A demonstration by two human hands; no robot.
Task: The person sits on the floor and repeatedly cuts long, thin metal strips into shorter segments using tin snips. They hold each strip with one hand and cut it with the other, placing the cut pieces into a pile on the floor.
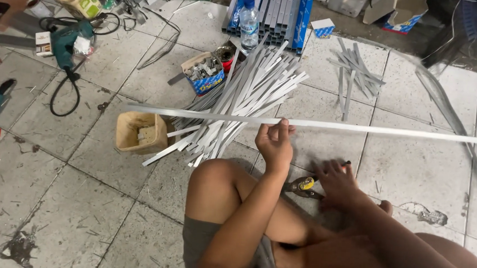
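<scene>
Head view: left hand (274, 143) pinching long strip (327, 124) near mid-length, held level above floor (80, 196). Right hand (336, 181) spread flat over snips (304, 186), not gripping. Risks: single-point hold, so ends free to sag or swing into strip pile (246, 96); sharp edges near bare knee (214, 176).

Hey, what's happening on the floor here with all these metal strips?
A person sits cross-legged on a tiled floor. The left hand holds a long thin grey metal strip level across the scene. The right hand rests on yellow-and-black handled pliers on the tiles. Ahead lie a fanned pile of short grey metal strips, a tan plastic tub and a teal power drill.
</scene>
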